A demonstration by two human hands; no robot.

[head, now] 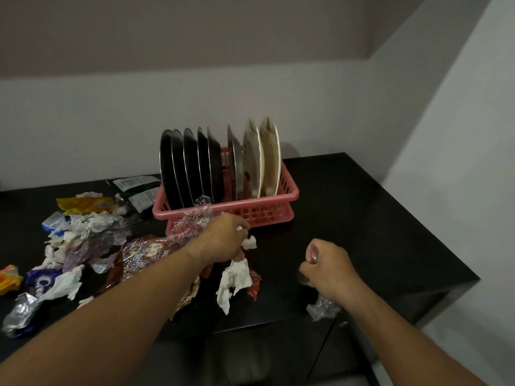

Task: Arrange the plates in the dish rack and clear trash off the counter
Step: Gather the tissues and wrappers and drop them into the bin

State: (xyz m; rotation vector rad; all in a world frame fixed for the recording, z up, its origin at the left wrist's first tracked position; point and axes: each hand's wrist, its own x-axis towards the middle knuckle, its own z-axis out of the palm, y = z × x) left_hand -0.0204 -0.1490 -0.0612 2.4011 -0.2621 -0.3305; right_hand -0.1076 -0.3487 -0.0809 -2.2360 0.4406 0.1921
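plates racked, trash pickup under way
plates (192,165) stand on edge in the pink dish rack (289,195), far centre of the counter (362,218). left hand (223,240) fingers clamped on a white tissue (237,280) and crinkly film (192,221); right hand (328,266) fisted round clear plastic (323,307). wrappers (83,240) heaped at left: likely light, soft, slippery. best bunched and grabbed mid-heap.

A pale wall (111,121) stands behind, dark cabinet doors (264,355) below.
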